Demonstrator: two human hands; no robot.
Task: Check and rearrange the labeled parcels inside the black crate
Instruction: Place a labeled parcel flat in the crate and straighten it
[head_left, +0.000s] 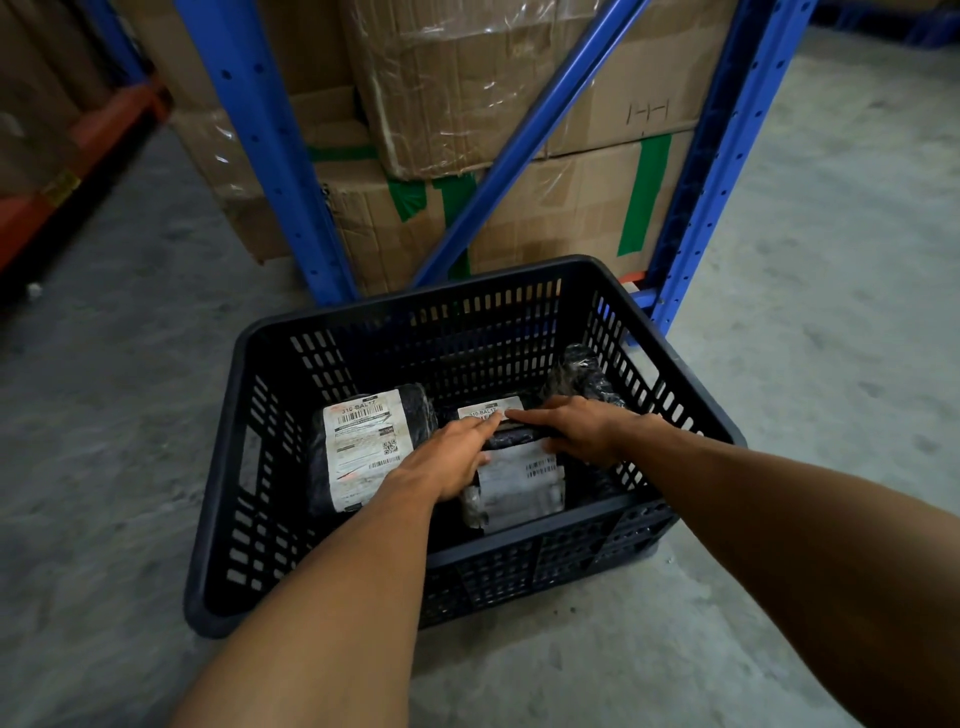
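Both hands reach into the black crate (467, 332) at the lower centre of the frame: the left hand (449, 460) and right hand (584, 428) press with loosely spread fingers on the middle parcel (519, 483), gripping nothing firmly that I can tell. The slotted crate sits on the concrete floor (130, 389). The left parcel (363, 447), black-wrapped, shows a white barcode label; a label-less black bundle (584, 376) leans at the right wall.

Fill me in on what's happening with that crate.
A person is reaching both bare hands into a black crate on the floor by blue racking. The left hand and right hand rest on the labeled parcels at the middle. Another labeled parcel lies untouched at the left, and a dark wrapped bundle leans in the far right corner.
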